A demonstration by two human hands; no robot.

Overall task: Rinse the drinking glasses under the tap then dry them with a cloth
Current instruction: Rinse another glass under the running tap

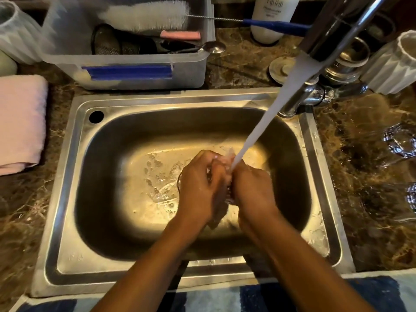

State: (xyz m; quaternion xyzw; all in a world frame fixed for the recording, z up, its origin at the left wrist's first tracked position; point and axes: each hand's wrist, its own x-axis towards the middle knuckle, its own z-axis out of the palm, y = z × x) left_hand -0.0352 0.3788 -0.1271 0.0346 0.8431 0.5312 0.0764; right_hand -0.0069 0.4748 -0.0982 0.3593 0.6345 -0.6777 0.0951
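Over the steel sink (pixel 65 176), my left hand (pixel 200 188) and my right hand (pixel 254 192) are pressed together around a clear drinking glass (pixel 227 158). Only a little of the glass shows between my fingers; the rest is hidden. Both hands have their fingers curled round it. Water (pixel 267 113) streams from the tap (pixel 337 30) straight onto the glass. Two more clear glasses (pixel 399 143) (pixel 412 197) stand on the wet counter to the right. A folded pink cloth (pixel 20 122) lies on the counter to the left.
Behind the sink stands a plastic bin (pixel 126 79) holding a bottle brush (pixel 146 16), a mesh strainer and a spoon. A white bottle (pixel 272 16), a sink plug (pixel 281 68) and white ribbed cups (pixel 391 61) (pixel 15 34) stand at the back.
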